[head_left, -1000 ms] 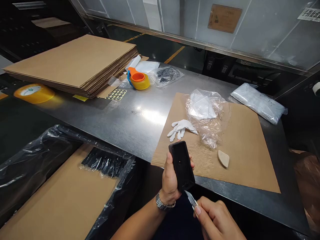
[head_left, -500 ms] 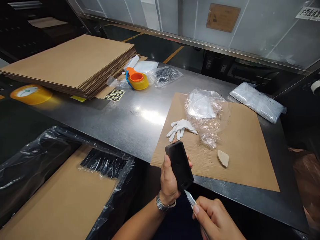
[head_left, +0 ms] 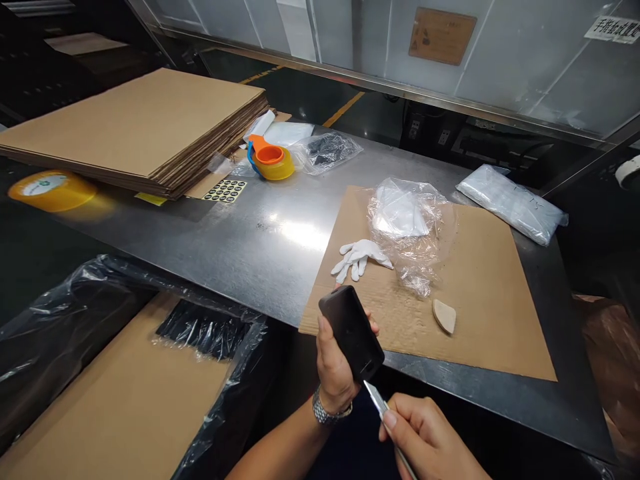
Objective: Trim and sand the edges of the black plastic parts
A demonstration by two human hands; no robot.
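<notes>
A black rectangular plastic case (head_left: 351, 331), hollow on the side facing me, is gripped by my left hand (head_left: 334, 365), with the thumb along one edge and fingertips showing at the other. My right hand (head_left: 420, 433) is closed around a utility knife (head_left: 376, 398). Its blade tip points up at the case's lower end, at or very near the edge; contact is hard to make out. Beyond the case, a white glove (head_left: 361, 257) lies on a flat cardboard sheet (head_left: 493, 293). A tan wedge-shaped block (head_left: 444, 317) rests to its right.
Clear plastic wrap (head_left: 417, 240) lies on the cardboard. A wrapped packet (head_left: 513, 203) sits at right. Tape in an orange dispenser (head_left: 273, 160), a sticker sheet (head_left: 225, 191) and stacked cardboard (head_left: 135, 127) occupy the metal table's (head_left: 235, 250) left. A plastic-lined box (head_left: 125, 380) stands below.
The case has tilted slightly and shifted a little left in my left hand. The knife has moved slightly left with it, its tip staying by the lower end.
</notes>
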